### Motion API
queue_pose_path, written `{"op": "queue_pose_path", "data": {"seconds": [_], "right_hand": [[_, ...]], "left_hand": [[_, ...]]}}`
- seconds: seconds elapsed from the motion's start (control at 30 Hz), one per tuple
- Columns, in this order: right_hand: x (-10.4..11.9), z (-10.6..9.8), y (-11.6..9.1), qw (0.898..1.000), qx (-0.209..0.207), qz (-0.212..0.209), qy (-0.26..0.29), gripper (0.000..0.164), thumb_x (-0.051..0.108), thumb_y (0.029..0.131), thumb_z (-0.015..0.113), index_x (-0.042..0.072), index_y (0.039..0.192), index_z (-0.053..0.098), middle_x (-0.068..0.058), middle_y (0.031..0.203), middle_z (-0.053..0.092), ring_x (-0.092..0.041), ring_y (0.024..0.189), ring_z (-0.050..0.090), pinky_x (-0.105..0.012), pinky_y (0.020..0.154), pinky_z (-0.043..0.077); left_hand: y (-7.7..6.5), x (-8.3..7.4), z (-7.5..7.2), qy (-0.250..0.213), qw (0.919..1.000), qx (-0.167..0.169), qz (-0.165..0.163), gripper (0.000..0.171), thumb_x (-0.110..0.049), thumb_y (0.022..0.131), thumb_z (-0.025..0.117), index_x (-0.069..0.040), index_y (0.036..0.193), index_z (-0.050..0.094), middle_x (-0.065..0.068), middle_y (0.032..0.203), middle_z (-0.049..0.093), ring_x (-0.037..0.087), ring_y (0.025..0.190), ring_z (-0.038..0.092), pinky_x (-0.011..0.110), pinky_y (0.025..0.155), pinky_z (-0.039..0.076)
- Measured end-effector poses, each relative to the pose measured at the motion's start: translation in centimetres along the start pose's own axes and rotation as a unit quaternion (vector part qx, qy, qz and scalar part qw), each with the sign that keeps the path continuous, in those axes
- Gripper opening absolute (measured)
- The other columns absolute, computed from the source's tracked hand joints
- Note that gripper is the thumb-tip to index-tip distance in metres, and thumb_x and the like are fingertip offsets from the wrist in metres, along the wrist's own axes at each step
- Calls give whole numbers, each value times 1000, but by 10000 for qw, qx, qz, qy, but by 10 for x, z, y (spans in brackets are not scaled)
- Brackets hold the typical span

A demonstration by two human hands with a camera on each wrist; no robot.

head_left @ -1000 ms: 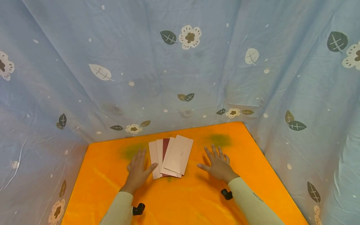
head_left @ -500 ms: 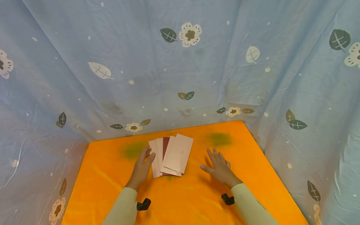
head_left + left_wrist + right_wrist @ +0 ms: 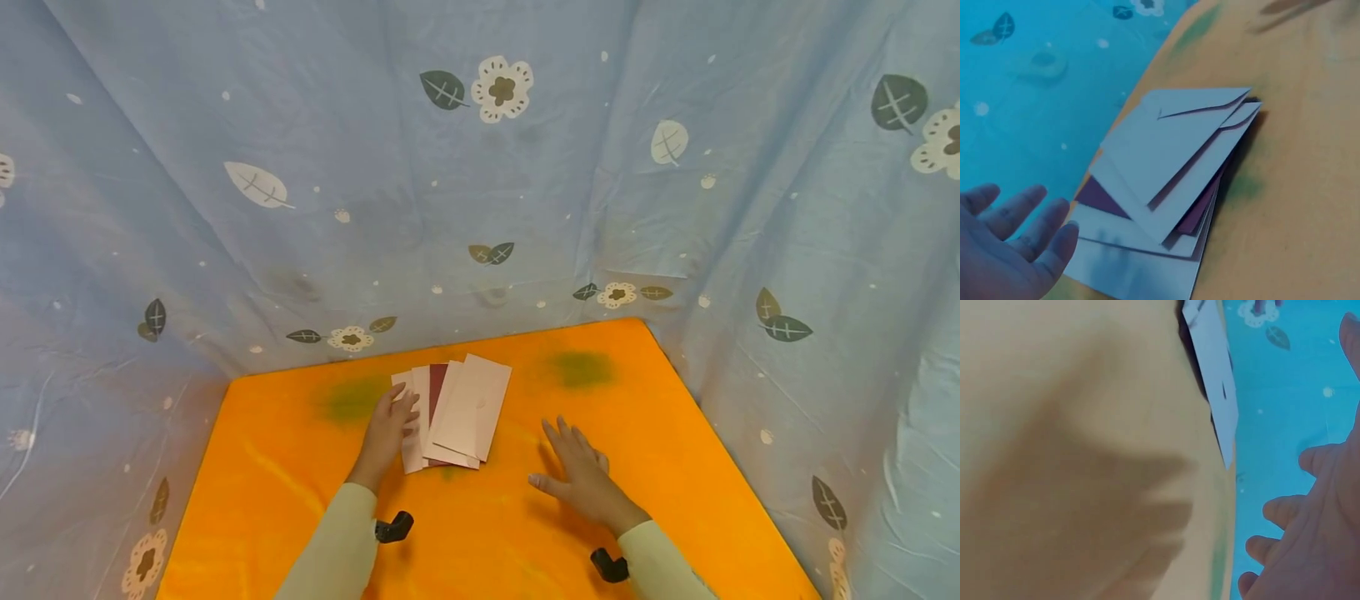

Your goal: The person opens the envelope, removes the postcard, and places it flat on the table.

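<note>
Several pale pink envelopes lie overlapped in a fan on the orange cloth, with one dark red envelope among them. My left hand hovers over the fan's left edge, fingers relaxed and holding nothing. The left wrist view shows its spread fingers beside the stack and their shadow on the lowest envelope. To the right of the envelopes, my right hand hangs above the cloth with fingers apart. In the right wrist view the stack appears edge-on, away from that hand.
An orange cloth with greenish patches covers the table. Blue curtains printed with leaves and flowers enclose its back and sides. Black wrist devices stick out from both pale sleeves.
My left hand has moved right and forward over the fan's left edge, its fingers bending inward. My right hand has drawn slightly back toward me. The envelopes keep their arrangement.
</note>
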State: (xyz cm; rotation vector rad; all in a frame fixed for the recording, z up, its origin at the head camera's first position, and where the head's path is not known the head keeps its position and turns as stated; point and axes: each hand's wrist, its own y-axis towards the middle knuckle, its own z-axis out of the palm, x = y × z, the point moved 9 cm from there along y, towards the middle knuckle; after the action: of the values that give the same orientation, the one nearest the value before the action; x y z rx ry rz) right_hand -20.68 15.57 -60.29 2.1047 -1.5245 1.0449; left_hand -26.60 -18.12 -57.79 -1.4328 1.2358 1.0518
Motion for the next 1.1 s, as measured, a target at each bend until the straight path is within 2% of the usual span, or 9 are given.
{"op": "queue_pose_path", "data": {"seconds": [0.3, 0.43, 0.67, 0.77, 0.87, 1.0, 1.1], "right_hand": [[-2, 18, -24, 9999, 71, -14, 72, 97, 54, 105, 69, 18, 177, 14, -17, 180, 0, -51, 161, -5, -83, 110, 0], [-4, 24, -34, 9999, 49, 17, 100, 98, 53, 104, 71, 18, 176, 16, -17, 180, 1, -52, 161, -6, -83, 110, -1], [-8, 35, -48, 9997, 21, 171, 190, 98, 55, 103, 72, 17, 176, 19, -17, 180, 1, -54, 160, -5, -82, 108, 3], [-7, 38, -51, 9997, 8, 157, 205, 99, 55, 103, 72, 16, 176, 18, -17, 180, 0, -54, 160, -6, -84, 108, 2], [-6, 40, -54, 9995, 53, 160, 249, 98, 55, 104, 71, 16, 176, 17, -17, 180, -1, -53, 160, -8, -83, 109, 1], [-5, 41, -55, 9992, 58, 136, 363, 97, 53, 104, 71, 16, 176, 16, -16, 180, 0, -52, 160, -9, -84, 108, -1], [-5, 43, -56, 9990, 64, 101, 422, 97, 51, 104, 71, 15, 176, 16, -17, 180, 0, -53, 160, -9, -85, 107, -2]], "left_hand": [[6, 15, 20, -171, 9993, 103, -314, 68, -48, 115, 53, -6, 166, 36, 26, 152, 58, 49, 128, 62, 63, 108, 49], [8, 16, 29, -349, 9987, 206, -321, 71, -47, 113, 56, -5, 166, 35, 30, 148, 57, 50, 123, 60, 64, 107, 48], [14, 25, 42, -209, 9973, 459, -541, 89, -65, 105, 61, -11, 169, 32, 23, 162, 47, 55, 141, 50, 76, 111, 38], [19, 25, 43, -195, 9974, 451, -530, 91, -66, 104, 61, -10, 169, 32, 23, 163, 46, 51, 143, 49, 72, 114, 37], [25, 24, 44, -19, 9974, 435, -568, 87, -65, 106, 60, -10, 169, 34, 21, 162, 47, 45, 144, 49, 66, 118, 36], [32, 23, 45, 241, 9966, 444, -652, 84, -66, 107, 56, -10, 167, 37, 21, 164, 45, 44, 146, 47, 63, 121, 33], [35, 26, 45, 136, 9957, 466, -791, 87, -70, 105, 55, -9, 165, 40, 20, 166, 43, 43, 149, 45, 59, 122, 32]]}}
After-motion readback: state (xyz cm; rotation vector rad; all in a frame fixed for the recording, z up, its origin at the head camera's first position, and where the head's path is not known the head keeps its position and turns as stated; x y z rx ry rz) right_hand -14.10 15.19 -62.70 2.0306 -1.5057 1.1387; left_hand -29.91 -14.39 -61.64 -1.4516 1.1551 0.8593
